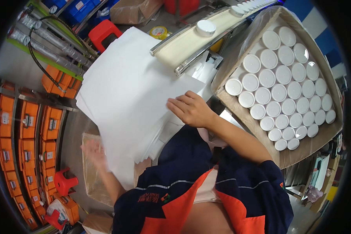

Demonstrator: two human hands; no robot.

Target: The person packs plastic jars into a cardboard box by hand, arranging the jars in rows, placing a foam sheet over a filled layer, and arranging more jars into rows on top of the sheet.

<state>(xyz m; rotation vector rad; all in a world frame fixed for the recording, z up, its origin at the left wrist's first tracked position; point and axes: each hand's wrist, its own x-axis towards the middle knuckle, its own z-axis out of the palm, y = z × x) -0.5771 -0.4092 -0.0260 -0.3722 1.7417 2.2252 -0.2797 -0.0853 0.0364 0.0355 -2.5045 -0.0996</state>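
Note:
A large stack of white paper sheets (124,78) lies in front of me, its edges uneven and fanned out near my body. Over its right part is my right hand (193,110), fingers stretched loosely leftward with nothing visible in them; whether they touch the top sheet is unclear. At the stack's near left edge, my left hand (94,153) is smeared by motion, so its grip does not show. To the right, a lined carton (286,158) holds rows of white round-lidded jars (279,92) standing upright.
Beyond the stack, a conveyor belt (179,48) carries a white jar (206,28), with several more farther along. Orange bins (27,150) fill shelves at the left. Red stools (104,34) stand on the floor, and another open carton (90,175) sits below my left hand.

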